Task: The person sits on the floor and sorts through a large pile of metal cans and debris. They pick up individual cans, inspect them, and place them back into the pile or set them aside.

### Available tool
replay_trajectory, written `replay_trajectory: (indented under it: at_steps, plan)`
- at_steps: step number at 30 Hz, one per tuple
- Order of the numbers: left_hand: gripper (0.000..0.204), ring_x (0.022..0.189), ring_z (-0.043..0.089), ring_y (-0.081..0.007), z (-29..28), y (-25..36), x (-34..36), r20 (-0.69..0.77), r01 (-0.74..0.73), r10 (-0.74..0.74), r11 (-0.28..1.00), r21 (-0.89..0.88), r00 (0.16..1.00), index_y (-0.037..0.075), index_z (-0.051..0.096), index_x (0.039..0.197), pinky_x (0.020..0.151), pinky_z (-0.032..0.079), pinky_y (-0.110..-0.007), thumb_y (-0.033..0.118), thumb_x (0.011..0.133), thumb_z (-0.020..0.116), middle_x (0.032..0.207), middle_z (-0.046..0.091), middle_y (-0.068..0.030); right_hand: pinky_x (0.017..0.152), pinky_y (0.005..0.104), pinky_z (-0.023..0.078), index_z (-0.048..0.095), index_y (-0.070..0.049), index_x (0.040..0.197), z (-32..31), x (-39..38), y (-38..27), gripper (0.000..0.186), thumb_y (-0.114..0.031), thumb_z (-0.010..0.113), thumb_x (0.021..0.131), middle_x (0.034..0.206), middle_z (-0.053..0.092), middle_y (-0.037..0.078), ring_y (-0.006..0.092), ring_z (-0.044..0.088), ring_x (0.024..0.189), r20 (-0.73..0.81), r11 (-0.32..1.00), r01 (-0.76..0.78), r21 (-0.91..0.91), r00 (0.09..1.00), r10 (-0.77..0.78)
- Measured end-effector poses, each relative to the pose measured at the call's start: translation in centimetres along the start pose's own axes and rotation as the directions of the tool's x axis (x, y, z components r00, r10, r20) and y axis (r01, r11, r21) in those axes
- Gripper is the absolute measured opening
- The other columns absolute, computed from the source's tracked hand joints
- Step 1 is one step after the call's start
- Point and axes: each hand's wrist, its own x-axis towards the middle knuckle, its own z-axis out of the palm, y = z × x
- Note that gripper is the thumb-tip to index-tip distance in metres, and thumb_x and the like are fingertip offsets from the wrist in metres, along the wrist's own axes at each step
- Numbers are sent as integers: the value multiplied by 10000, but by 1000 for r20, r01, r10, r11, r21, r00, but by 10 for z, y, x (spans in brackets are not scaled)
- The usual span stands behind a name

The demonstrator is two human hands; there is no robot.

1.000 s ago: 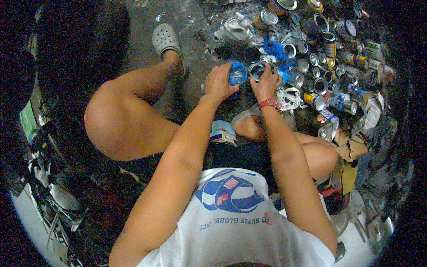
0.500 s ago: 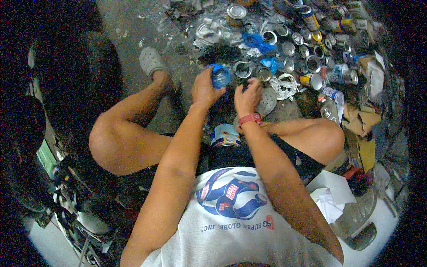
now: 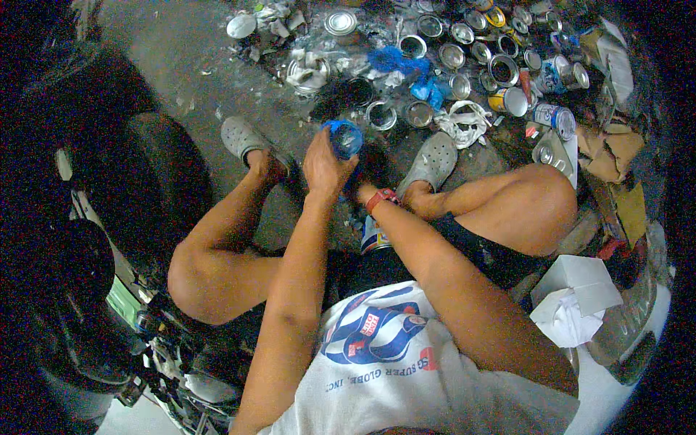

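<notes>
My left hand (image 3: 325, 165) is closed around the side of a round, shiny blue container (image 3: 349, 141), held up in front of me between my feet. Its round end faces up; the exact kind is unclear. Just below it is my right hand (image 3: 365, 192), at the end of the arm with the red wristwatch (image 3: 380, 199). The fingers of that hand are hidden in shadow beneath the container, so I cannot see what they touch. A blue and white labelled can (image 3: 374, 238) stands on the floor between my legs, partly covered by my right forearm.
Several open tins (image 3: 502, 70) spread over the floor ahead and to the right. Blue plastic scraps (image 3: 428, 90) and a crumpled white rag (image 3: 465, 122) lie among them. Torn cardboard (image 3: 612, 154) and a white box (image 3: 576, 283) are at my right; a dark tyre (image 3: 163, 174) is at left.
My right hand has moved left and down, under the blue container, its fingers going out of sight. My left hand keeps its hold. The view has shifted, and my right foot shows more.
</notes>
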Motion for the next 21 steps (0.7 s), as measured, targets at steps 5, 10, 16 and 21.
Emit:
replay_trajectory:
  at_steps: [5,10,16,21]
  plan:
    - [904,1236,620,-443,1,-2,-2,-4,-55,55,998,32,998,-27,501,1433,1056,521,-482,208,671,926,1352,623,-256,966,512,534,581,11,1376,17,2,3,484,-178,640,934,1276,680,287,466,674,1113,-20,992,-120,48,992,121]
    - [844,1238,617,-470,-10,2,6,46,-167,166,986,10,985,-37,498,1436,1048,531,-486,87,689,871,1384,601,-286,971,520,532,562,14,1396,24,3,9,499,-178,639,942,1289,669,294,474,667,1121,-55,977,-198,78,978,203]
    - [695,1184,636,-492,-19,0,5,91,-190,182,978,90,979,-48,506,1425,1024,540,-500,-34,766,726,1388,591,-313,977,530,528,540,17,1421,27,6,3,518,-179,638,953,1303,657,302,484,658,1130,-53,967,-234,96,969,240]
    - [593,1136,656,-489,-49,40,22,132,-273,260,958,92,957,-59,522,1386,970,559,-502,-66,807,652,1335,616,-305,982,538,526,521,20,1442,31,9,-1,534,-180,637,961,1316,647,309,492,650,1138,-67,961,-253,113,963,262]
